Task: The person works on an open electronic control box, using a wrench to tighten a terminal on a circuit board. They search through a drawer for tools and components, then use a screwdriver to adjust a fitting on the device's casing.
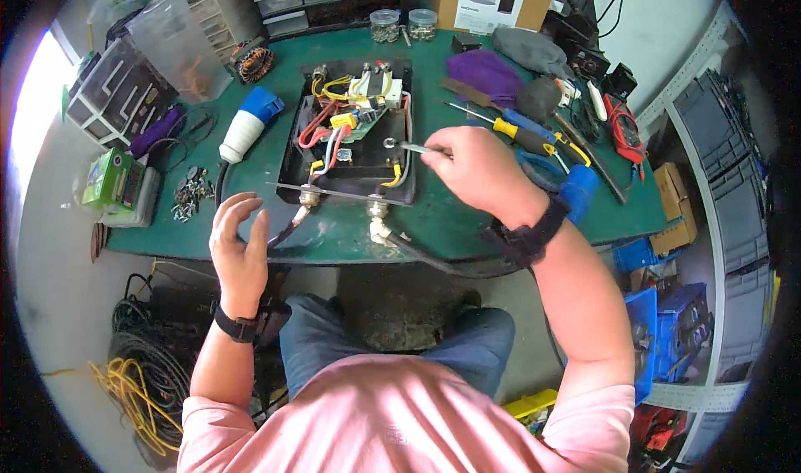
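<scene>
Right hand [477, 173]: my fingers were clamped on a small metal wrench [410, 147], its ring end over the open black box [350, 131]
Left hand [239, 248]: my fingers were spread apart, holding nothing, hovering at the counter's near edge just left of the box's front cables
Black box: it lay open in the middle of the green counter [442, 214], full of red, yellow and white wires around a small green board
Cable glands [310, 196]: two metal fittings stood at the box's front wall, each with a cable running off the counter edge toward me
Blue and white plug [249, 125]: it lay left of the box, its black cable curving down near my left hand
Loose screws [192, 193]: a small heap sat further left, beside a green carton [107, 178]
Screwdrivers [521, 131]: blue and yellow handled ones lay just right of the box, behind my right hand
Blue connector [577, 191]: it sat by my right wrist, partly hidden by it
Purple cloth [488, 72]: it lay behind the screwdrivers, next to a grey cloth
Jars [403, 24]: two clear ones stood at the counter's far edge
In the way: my right hand covered the box's right rim and the wrench's handle
</scene>
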Motion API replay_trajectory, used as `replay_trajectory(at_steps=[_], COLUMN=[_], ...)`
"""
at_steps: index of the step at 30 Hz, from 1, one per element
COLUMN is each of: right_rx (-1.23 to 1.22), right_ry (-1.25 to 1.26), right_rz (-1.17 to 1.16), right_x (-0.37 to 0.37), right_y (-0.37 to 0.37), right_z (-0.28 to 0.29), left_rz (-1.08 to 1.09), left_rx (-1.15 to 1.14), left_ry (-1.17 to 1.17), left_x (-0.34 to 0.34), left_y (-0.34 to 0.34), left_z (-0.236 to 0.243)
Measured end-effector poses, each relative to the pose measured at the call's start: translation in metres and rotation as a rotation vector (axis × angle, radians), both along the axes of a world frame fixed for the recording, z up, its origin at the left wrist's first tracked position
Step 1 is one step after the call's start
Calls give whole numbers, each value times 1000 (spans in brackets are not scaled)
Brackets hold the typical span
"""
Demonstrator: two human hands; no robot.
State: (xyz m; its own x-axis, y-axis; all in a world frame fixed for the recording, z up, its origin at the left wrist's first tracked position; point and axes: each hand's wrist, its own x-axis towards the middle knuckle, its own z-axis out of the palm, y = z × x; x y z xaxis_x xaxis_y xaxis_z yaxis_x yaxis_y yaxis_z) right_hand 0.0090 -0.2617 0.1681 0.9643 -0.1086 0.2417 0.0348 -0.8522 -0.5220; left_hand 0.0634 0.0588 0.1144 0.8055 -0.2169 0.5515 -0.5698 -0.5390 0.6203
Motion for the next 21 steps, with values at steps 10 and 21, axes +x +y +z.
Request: replay_trajectory(at_steps=[10,21], right_rx=[-85,-91], right_ry=[-39,-132], right_rz=[8,-22], right_x=[17,-18], right_y=[26,40], right_z=[0,-15], left_rz=[-135,-161], left_rx=[198,1034], left_ry=[-340,-247], left_x=[11,49], left_y=[-78,-133], left_z=[75,95])
